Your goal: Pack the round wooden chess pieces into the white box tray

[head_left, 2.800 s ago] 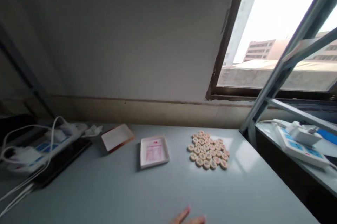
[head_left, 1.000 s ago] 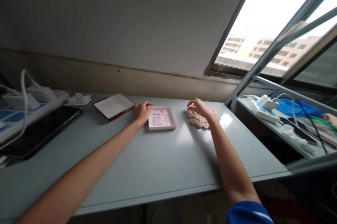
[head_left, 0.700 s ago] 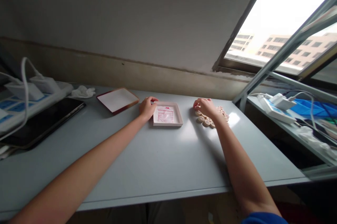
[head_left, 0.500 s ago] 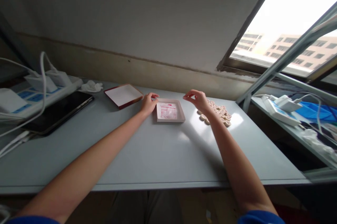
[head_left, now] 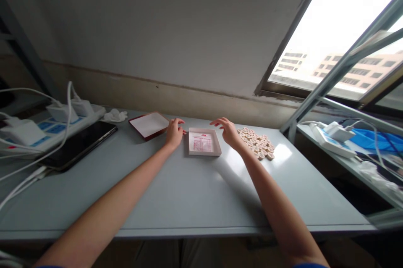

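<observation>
A shallow white box (head_left: 205, 153) sits on the grey table, with a sheet printed in red lying inside it. My left hand (head_left: 175, 132) is just left of the box, fingers apart and holding nothing. Above the box's right back corner hovers my right hand (head_left: 227, 129), its fingers spread and with nothing in them. Several round wooden pieces (head_left: 256, 144) lie in a cluster to the right, partly behind my right wrist. The red-edged lid (head_left: 149, 124) rests with its white inside up, to the left of my left hand.
A black phone (head_left: 80, 144) and a white power strip (head_left: 53, 127) with chargers and cables are at the left. Crumpled white tissue (head_left: 115, 115) lies by the wall. A metal frame post (head_left: 340, 66) and a shelf with another power strip (head_left: 335, 142) stand at the right.
My left hand has moved left, away from the box's edge. My right hand has opened its fingers and shifted slightly left towards the box. The camera view has tilted up a little.
</observation>
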